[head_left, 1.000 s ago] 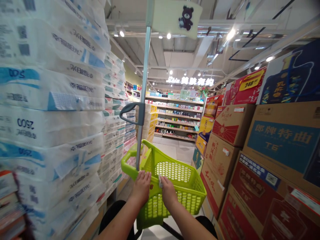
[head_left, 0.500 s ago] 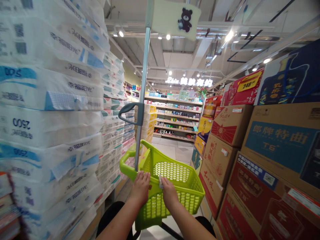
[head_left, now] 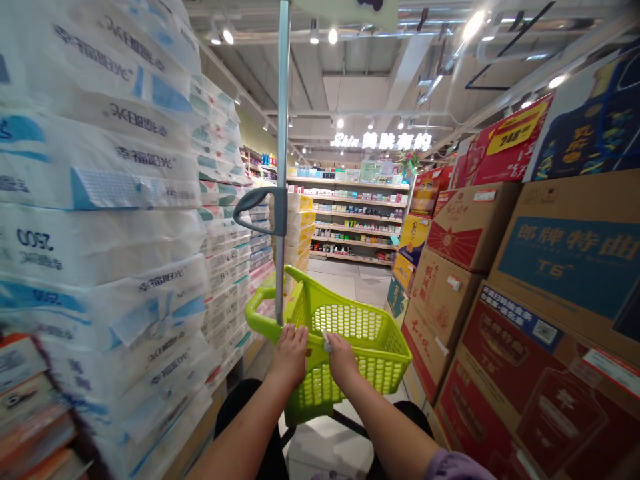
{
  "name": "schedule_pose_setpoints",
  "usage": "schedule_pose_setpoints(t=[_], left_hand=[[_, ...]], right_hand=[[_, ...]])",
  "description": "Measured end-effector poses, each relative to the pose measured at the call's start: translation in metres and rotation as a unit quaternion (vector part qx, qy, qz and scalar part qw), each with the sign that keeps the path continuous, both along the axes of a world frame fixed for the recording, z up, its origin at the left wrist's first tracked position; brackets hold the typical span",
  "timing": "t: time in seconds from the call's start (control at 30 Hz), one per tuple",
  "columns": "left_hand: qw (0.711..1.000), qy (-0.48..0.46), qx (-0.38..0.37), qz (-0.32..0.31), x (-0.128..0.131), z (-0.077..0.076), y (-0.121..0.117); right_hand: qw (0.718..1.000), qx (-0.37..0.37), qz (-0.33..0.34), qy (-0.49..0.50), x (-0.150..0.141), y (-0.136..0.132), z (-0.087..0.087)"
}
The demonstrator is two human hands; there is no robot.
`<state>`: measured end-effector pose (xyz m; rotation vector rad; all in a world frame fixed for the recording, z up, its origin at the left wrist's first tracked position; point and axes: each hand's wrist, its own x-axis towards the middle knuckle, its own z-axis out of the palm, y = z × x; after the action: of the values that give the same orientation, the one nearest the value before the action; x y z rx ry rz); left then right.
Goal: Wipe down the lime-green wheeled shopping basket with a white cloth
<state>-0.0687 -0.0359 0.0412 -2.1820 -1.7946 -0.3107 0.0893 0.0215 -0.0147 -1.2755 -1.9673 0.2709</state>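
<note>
A lime-green shopping cart [head_left: 350,308] with a perforated basket stands right in front of me, turned at an angle. My left hand [head_left: 291,355] is closed over its near rim, beside the foot of a metal pole [head_left: 283,133]. Farther right on the same rim, my right hand [head_left: 343,361] grips too, with a small crumpled white piece [head_left: 327,341], perhaps tissue, under its thumb. The pole carries a grey loop handle [head_left: 260,210] and a pale flag [head_left: 345,10], cut off by the top edge. Inside the basket, the visible part holds nothing.
Tall stacks of wrapped tissue packs [head_left: 105,247] line the left side. Cardboard cartons [head_left: 455,293] are piled along the right. Between them a tiled aisle [head_left: 345,283] leads to stocked shelves [head_left: 355,213] under a lit sign [head_left: 383,140].
The view has shifted and tilted lower, and the aisle has come slightly closer. Both hands keep their hold on the cart. A purple sleeve now shows at my right arm.
</note>
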Motion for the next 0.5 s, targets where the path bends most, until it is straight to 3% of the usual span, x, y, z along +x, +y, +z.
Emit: schedule_pose_setpoints(t=[0.17, 0.4, 0.5], left_hand=[[1.000, 0.015, -0.008, -0.005, 0.000, 0.000, 0.002], [1.000, 0.014, -0.015, 0.002, 0.002, 0.002, 0.001], [1.000, 0.010, -0.015, 0.006, 0.003, 0.001, 0.003]], right_hand=[[0.994, 0.036, 0.099, 0.025, -0.024, -0.002, 0.005], [1.000, 0.002, -0.017, -0.004, 0.016, 0.003, -0.012], [1.000, 0.017, 0.022, 0.002, -0.002, 0.003, -0.004]])
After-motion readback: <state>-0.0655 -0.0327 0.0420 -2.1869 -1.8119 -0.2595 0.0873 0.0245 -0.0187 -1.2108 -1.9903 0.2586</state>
